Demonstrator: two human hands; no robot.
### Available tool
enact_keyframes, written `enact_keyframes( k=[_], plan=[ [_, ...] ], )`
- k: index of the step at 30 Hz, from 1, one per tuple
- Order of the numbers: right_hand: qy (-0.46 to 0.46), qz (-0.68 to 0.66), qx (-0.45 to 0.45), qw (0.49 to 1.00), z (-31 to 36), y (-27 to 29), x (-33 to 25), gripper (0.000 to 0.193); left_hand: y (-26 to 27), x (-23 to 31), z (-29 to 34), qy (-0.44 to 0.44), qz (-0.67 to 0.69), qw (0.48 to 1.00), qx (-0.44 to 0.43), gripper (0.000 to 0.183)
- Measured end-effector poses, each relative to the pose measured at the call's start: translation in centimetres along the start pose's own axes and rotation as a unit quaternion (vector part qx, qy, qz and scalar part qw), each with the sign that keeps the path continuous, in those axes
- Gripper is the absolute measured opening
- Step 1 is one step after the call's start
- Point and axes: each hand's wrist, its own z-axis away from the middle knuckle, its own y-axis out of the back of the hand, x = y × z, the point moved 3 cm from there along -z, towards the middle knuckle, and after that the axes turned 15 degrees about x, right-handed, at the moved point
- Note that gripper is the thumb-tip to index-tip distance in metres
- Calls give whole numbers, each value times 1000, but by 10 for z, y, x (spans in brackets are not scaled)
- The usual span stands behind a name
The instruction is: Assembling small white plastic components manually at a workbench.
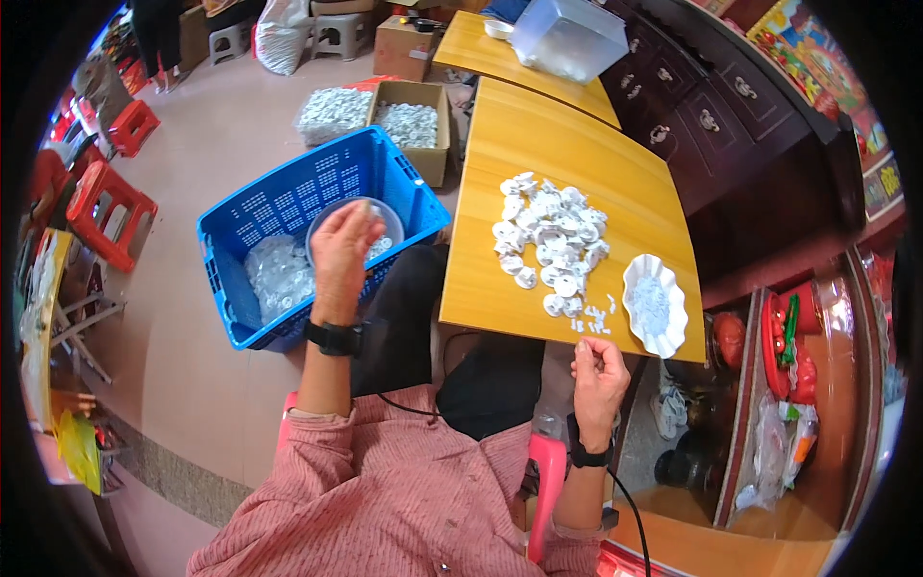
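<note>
My left hand (341, 255) is raised over a blue plastic basket (279, 178), its fingertips pinched together. Whatever sits between them is too small to make out. Below it in the basket are a round translucent tub (394, 226) with white parts and a clear bag (277, 274) of similar parts. My right hand (598, 385) is at the near edge of the wooden table (615, 144), thumb and fingers closed in a pinch with the contents hidden. Just beyond it lie several tiny white pieces (591, 320), beside a heap of white round plastic parts (553, 231). A white scalloped dish (630, 274) holds more tiny pieces.
Past the basket stand a cardboard box (437, 159) and a bag (332, 115), both full of white parts. A translucent bin (567, 38) rests on a second table. Dark drawers (711, 120) and an open shelf (745, 423) line the right. Red stools (111, 212) stand at left.
</note>
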Motion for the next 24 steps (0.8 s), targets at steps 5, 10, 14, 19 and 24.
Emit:
enact_keyframes(
  k=[5,10,14,19,24],
  plan=[
    [110,92,40,989,-4,3,-7,9,4,-4,-26,-26,-5,998,61,31],
    [193,147,36,969,-2,-7,1,17,-19,-4,18,-68,-80,994,6,25],
    [238,205,21,949,2,-12,1,24,-49,-12,71,-86,-163,977,-104,20],
    [272,255,9,928,5,-16,3,29,-75,-38,124,-166,-272,922,-220,15],
    [279,241,38,929,3,-13,8,33,-98,-64,152,-269,-311,858,-309,19]
  ],
)
